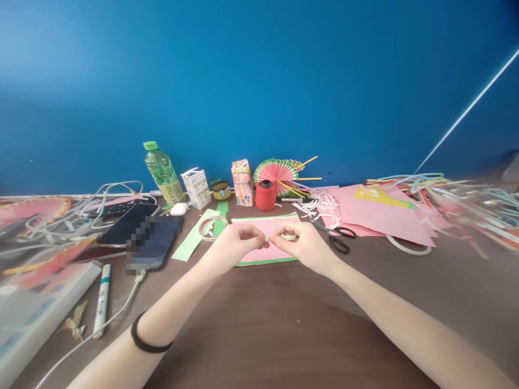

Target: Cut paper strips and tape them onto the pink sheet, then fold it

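Both my hands meet over a pink sheet with a green border (267, 224) on the brown table (263, 319). My left hand (235, 241) pinches a small pale strip of tape (267, 238) at its end. My right hand (302, 243) pinches the same strip from the other side, with a small roll of tape (289, 236) showing among its fingers. A second, larger tape roll (212, 226) lies on a light green paper strip (193, 236) just left of my left hand.
Black scissors (338, 236) lie right of my right hand, next to pink paper sheets (381, 213) and white scraps. At the back stand a green bottle (164, 174), small cartons, a red thread spool (266, 195) and a paper fan. Two phones (152, 237), cables and a marker (102, 299) lie left.
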A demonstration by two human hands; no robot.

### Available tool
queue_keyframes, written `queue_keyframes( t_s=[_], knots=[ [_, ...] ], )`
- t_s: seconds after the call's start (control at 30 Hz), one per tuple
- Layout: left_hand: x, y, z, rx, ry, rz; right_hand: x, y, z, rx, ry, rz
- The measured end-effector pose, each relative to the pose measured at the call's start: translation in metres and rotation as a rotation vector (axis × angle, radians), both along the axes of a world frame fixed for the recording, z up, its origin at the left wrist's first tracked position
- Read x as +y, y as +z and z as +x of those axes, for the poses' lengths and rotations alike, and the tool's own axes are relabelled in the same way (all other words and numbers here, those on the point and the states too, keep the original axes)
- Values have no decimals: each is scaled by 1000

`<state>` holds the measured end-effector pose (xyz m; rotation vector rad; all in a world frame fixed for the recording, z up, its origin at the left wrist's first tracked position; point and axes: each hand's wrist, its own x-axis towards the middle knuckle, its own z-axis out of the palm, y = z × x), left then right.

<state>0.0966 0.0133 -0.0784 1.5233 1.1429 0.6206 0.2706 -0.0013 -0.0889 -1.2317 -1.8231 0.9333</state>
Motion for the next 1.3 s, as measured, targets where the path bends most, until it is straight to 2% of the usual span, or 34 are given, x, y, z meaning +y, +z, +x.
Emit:
queue_keyframes(
  t_s=[0.23,0.47,0.67,0.87,1.0,1.17,1.3],
  knots=[
    [0,-4,-1,34,-4,38,-1,0,0,4,15,-37],
    [2,-2,-2,16,-1,62,1,3,4,-88,17,21],
    [1,-1,-2,20,-13,66,3,2,6,-77,53,21],
    [1,-1,-2,27,-27,78,5,1,5,-44,117,135],
    [0,-1,-1,55,-51,102,3,1,4,-139,108,208],
    [-3,1,1,157,-43,114,1,0,2,-246,115,221],
    [1,-3,-2,242,-30,109,3,-3,2,-302,118,305]
  ],
)
